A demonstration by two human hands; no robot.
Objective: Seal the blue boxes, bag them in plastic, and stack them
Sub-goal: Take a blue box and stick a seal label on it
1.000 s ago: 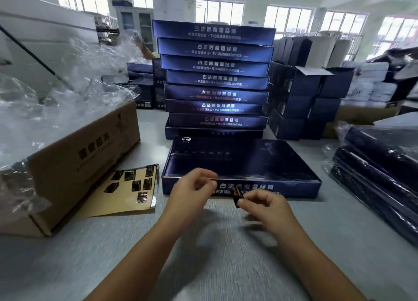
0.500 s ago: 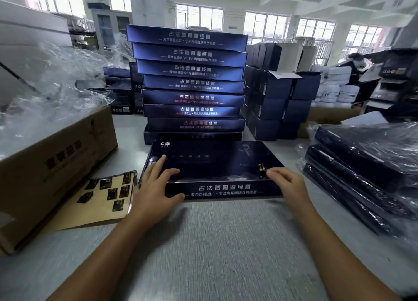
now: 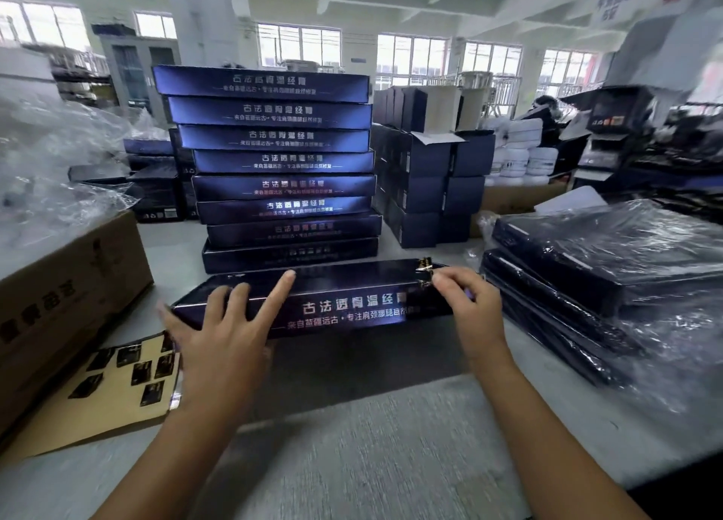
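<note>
Centrally, the left hand (image 3: 223,335) rests spread on a flat dark-blue cardboard box (image 3: 344,312); the right hand (image 3: 471,308) pinches a small black-and-gold sticker (image 3: 423,265) at its right end.

A brown cardboard carton (image 3: 74,285) printed with characters sits on the grey table (image 3: 352,441) at nine o'clock. Stacked white tubs (image 3: 522,159) stand far back at two o'clock. A grey cabinet (image 3: 137,75) stands at eleven, a white pillar (image 3: 203,18) near twelve, and windows (image 3: 410,56) line the far wall.

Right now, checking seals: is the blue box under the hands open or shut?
Shut: lid lies flat on the blue box; a sticker wraps its right edge.
</note>
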